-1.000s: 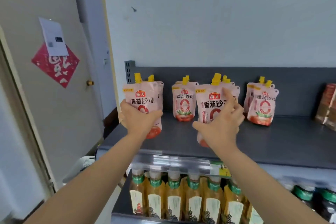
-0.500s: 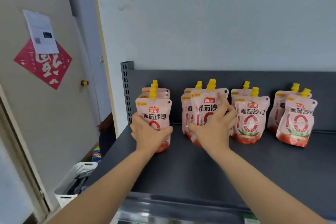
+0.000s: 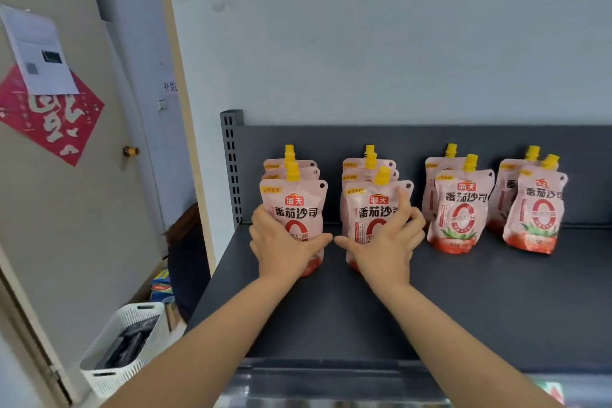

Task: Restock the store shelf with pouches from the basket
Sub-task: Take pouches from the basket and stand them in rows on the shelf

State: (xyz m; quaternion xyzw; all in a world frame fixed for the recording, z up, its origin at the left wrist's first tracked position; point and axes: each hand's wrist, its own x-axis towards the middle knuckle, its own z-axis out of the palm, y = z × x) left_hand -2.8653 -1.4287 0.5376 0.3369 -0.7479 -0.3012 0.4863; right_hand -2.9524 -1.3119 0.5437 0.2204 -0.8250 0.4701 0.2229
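Observation:
Pink spouted pouches with yellow caps stand in four rows on the dark grey shelf (image 3: 463, 301). My left hand (image 3: 281, 245) grips the front pouch of the leftmost row (image 3: 298, 205), upright on the shelf. My right hand (image 3: 387, 242) grips the front pouch of the second row (image 3: 374, 209), forefinger stretched up its face; this pouch also stands on the shelf. Behind each held pouch stand more pouches. Two further rows (image 3: 462, 209) (image 3: 539, 212) stand to the right, untouched. The white basket (image 3: 132, 318) sits on the floor at lower left.
The shelf's back panel (image 3: 331, 139) and a slotted upright post (image 3: 231, 162) close off the rear and left. A door (image 3: 66, 175) with a red paper decoration is on the left. Small boxes (image 3: 162, 285) lie on the floor by the basket. The shelf's front edge (image 3: 331, 371) runs below my forearms.
Both hands carried their pouches from the shelf's front edge back into the rows and set them upright. The view rose and drew nearer, so the lower shelf of bottles has left the frame.

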